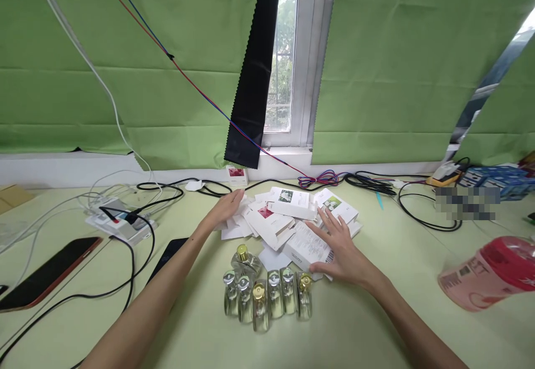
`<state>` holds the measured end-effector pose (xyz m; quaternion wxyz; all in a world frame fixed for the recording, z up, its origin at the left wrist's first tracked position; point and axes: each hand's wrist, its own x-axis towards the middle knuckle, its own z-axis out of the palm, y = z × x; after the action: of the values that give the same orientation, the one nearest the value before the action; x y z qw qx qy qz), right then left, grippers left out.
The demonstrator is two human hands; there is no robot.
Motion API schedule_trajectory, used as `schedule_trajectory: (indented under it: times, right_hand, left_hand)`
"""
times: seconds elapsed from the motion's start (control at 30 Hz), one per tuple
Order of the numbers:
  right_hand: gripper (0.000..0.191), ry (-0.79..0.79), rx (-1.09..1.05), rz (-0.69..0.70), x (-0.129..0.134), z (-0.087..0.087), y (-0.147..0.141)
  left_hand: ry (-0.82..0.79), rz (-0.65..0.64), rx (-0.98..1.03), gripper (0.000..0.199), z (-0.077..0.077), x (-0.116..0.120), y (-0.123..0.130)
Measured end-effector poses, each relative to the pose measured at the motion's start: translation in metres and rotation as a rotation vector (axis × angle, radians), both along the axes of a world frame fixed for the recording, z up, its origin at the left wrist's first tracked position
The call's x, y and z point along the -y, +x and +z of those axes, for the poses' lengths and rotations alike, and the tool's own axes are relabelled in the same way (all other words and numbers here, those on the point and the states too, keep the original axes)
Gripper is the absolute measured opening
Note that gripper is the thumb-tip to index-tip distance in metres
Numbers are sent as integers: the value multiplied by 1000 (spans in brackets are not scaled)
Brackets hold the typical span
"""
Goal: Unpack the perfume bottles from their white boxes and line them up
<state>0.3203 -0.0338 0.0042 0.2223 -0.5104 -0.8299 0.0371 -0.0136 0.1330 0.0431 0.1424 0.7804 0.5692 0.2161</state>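
Observation:
A loose heap of small white cartons and papers (267, 224) lies in the middle of the table, some printed with flower pictures. At its left edge rests my left hand (228, 207), fingers stretched out along the papers and partly hidden from view. My right hand (336, 246) is spread over the right side, thumb and fingers apart, against a white carton (303, 243) with small print. Just in front of the heap stand several small glass bottles (275, 296) with silver or gold caps. Behind that row is a rounder bottle (246, 263) with a gold cap.
A pink tumbler (476, 274) with a red lid leans at the right. Cables and a power strip (121, 221) spread over the left, near a phone (50, 271); a dark device (167, 255) lies beside my left forearm. Blue boxes (495, 179) stand at the back right.

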Motion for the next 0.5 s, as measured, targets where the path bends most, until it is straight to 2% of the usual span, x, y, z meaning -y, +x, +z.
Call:
schedule_trajectory:
  times: [0.2, 0.5]
  right_hand:
    - [85, -19, -15, 17, -8, -9, 0]
    - [84, 59, -21, 14, -20, -20, 2]
  left_hand:
    - [-61, 64, -2, 63, -12, 6, -4]
    - [-59, 93, 65, 56, -11, 25, 0]
